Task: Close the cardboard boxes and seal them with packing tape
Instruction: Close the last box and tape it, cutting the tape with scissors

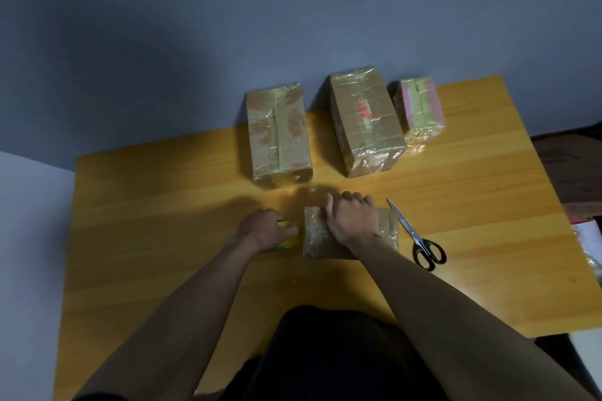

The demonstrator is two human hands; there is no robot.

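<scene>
Cardboard box near 6 o'clock on tabletop; right hand curled over top, pressing; left hand gripping yellow tape roll at its 9 o'clock; judgement: keep tape taut, flaps pinned, smooth outward

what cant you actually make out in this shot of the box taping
All in the head view:
- Tape roll: mostly covered by the left hand; only yellow bits show.
- Small box top: the right hand hides its middle, so the seam cannot be judged.
- Red label on the tall box: too small and blurred to read.
- Items at the frame's right edge: cut off, unidentifiable.
</scene>
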